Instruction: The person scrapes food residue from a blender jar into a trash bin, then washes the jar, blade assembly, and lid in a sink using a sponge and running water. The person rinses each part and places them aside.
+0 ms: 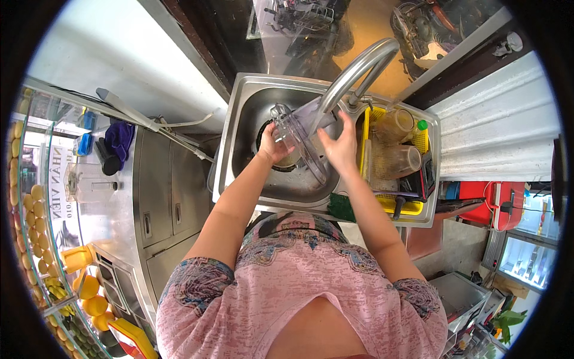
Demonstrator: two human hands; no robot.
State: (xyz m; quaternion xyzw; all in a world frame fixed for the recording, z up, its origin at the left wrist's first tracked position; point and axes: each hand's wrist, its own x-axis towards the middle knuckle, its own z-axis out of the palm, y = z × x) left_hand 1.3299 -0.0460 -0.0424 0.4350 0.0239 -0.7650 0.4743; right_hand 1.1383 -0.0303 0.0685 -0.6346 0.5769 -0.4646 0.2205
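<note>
My left hand (274, 144) grips a clear plastic blender jar (299, 132), tilted on its side over the stainless steel sink (251, 96). My right hand (341, 142) is just right of the jar with its fingers spread and nothing in it. Above the jar curves the metal faucet (343, 78); a pale streak below its spout looks like running water. Partly hidden behind my left hand, a dark-rimmed round item (263, 130) lies in the basin. A dark green scouring pad (341, 207) rests on the sink's front edge by my right forearm.
A yellow plastic basket (366, 130) on the right holds clear jars (397, 161) and a green-capped bottle (420, 125). On the left steel counter (112, 220) are another clear jar (95, 183), a purple cloth (121, 140) and yellow containers. A white wall-side bar (130, 110) reaches toward the sink.
</note>
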